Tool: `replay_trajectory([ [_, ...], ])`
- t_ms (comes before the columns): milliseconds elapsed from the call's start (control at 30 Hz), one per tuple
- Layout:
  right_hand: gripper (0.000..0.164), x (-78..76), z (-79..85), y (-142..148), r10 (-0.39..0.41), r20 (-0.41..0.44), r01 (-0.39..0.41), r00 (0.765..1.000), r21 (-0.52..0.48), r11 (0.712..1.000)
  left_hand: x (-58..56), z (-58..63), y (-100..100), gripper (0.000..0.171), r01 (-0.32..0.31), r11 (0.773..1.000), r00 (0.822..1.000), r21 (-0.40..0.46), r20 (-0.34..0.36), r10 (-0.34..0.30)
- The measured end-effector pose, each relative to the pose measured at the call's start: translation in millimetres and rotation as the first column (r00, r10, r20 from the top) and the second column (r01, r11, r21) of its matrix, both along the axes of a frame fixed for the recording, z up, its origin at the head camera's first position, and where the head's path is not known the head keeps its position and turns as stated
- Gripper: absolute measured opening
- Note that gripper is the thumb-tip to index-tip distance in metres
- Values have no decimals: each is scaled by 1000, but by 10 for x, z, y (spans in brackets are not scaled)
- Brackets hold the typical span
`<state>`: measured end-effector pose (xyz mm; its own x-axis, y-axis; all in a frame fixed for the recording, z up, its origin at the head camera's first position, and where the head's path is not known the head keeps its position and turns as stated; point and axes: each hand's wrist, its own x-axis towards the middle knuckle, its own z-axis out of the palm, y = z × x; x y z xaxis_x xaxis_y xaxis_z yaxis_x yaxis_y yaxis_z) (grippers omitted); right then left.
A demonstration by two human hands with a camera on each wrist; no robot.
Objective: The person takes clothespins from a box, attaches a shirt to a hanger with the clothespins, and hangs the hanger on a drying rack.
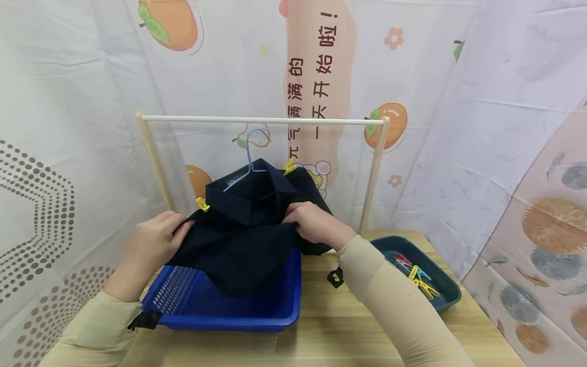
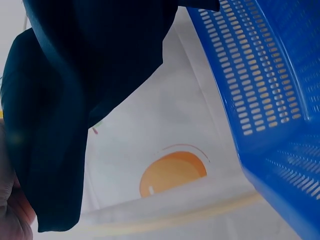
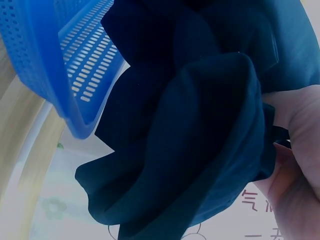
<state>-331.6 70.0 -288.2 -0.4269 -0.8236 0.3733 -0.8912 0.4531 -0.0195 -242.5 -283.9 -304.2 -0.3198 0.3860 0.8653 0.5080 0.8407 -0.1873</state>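
A dark navy collared shirt (image 1: 238, 250) is on a thin light-blue hanger (image 1: 248, 148), whose hook shows below the white rod in the head view. Yellow clothespins sit at both sides of the shirt, one on the left (image 1: 202, 204) and one on the right (image 1: 290, 166). My left hand (image 1: 158, 237) pinches the fabric at the shirt's left side. On the other side my right hand (image 1: 314, 221) grips the cloth near the front, its fingertips partly hidden by folds. Dark fabric (image 2: 100, 60) hangs beside the left hand in the left wrist view; bunched fabric (image 3: 200, 130) fills the right wrist view.
Below the shirt stands a blue perforated basket (image 1: 229, 322) on the wooden table (image 1: 330, 326). A rack with a white rod (image 1: 261, 120) and wooden posts rises behind. At the right, a dark green tray (image 1: 451, 293) holds several colored clothespins (image 1: 417, 275). Printed curtains surround the table.
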Motion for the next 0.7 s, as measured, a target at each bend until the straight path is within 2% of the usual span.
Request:
replay_trajectory([
  [400, 36, -4, -9, 226, 24, 9, -24, 1000, -19, 1000, -30, -20, 191, 9, 23, 1000, 999, 21, 29, -23],
  [700, 35, -30, -3, 392, -7, 27, 7, 1000, 0, 1000, -49, -21, 344, 9, 38, 999, 999, 30, 36, -39],
])
